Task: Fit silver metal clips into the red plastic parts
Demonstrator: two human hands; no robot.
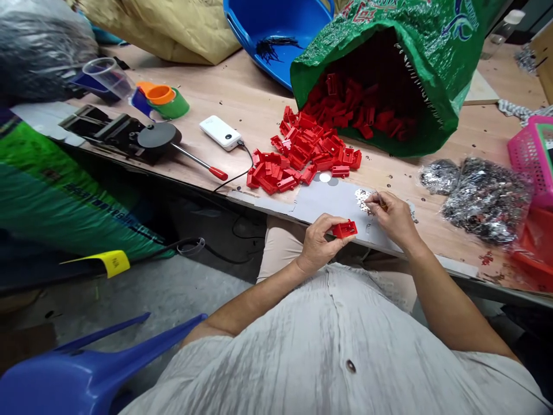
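Observation:
My left hand [320, 242] pinches a small red plastic housing [345, 229] between thumb and fingers at the table's front edge, its open side facing up. Small dark details show inside it. My right hand [395, 218] is closed around a thin tool that looks like tweezers [382, 200]. Its tip reaches toward a little heap of shiny metal pieces [363, 199] on a grey sheet [315, 202]. Whether the tip grips a piece is too small to tell. Behind my hands lies a pile of similar red housings [302, 151], spilling from a green sack [436, 69].
Plastic-wrapped metal parts [484, 199] and a pink basket [529, 153] stand at right. Leftward are a white power bank [221, 132] with a cable, a hand press [158, 137] with a red-tipped lever, and cups [162, 95]. A blue basin [276, 34] sits behind.

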